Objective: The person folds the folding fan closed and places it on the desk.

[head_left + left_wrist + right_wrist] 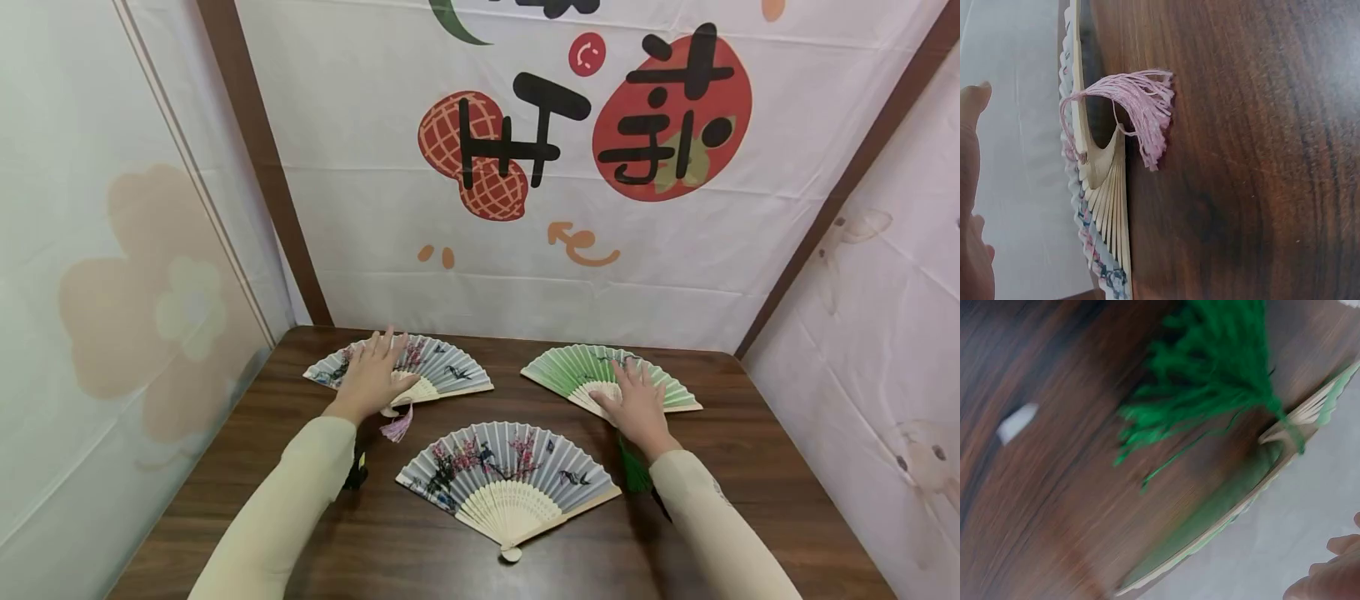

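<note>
Two spread folding fans lie at the back of the table: a grey floral fan [461, 373] with a pink tassel [1141, 109] on the left, a green fan [558, 367] with a green tassel [1216, 362] on the right. Over the grey one is my left hand [369, 379], fingers spread; the left wrist view shows a gap between hand and fan. My right hand [636, 407] is likewise spread above the green fan, apart from it in the right wrist view. A third spread fan, grey with pink blossoms [517, 458], lies nearer the front, between my forearms.
The fans lie on a dark brown wooden table [450, 575]. Behind it hangs a white printed cloth [360, 208], with more cloth walls on the left and right. A small dark object [356, 475] shows beside my left sleeve, mostly hidden.
</note>
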Demonstrator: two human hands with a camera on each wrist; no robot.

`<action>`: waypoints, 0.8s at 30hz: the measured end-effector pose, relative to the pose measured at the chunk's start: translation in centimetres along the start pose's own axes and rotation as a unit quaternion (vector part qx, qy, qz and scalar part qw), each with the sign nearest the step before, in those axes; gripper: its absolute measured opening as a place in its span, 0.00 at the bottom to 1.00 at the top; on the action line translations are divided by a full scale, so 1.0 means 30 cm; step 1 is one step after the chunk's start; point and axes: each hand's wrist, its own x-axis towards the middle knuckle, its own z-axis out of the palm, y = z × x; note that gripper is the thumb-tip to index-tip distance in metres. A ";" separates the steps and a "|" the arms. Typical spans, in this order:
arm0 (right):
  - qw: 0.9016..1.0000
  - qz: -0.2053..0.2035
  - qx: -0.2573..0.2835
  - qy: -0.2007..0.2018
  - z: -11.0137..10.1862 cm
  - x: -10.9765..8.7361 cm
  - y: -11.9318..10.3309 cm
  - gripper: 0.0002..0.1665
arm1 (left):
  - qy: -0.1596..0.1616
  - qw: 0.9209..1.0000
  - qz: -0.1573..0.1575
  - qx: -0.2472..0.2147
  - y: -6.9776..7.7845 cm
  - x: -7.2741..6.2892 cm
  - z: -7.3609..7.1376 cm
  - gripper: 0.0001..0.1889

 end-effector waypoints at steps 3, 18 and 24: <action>1.000 -0.011 0.012 0.001 0.017 0.001 -0.031 0.50 | -0.001 1.000 0.000 0.002 0.002 -0.011 0.007 0.45; 0.990 -0.038 0.124 -0.060 0.152 0.040 -0.301 0.51 | -0.002 1.000 -0.006 0.010 -0.044 -0.047 0.017 0.49; 0.986 -0.044 0.141 -0.077 0.181 0.045 -0.390 0.50 | -0.002 1.000 -0.005 0.017 -0.057 -0.048 0.007 0.50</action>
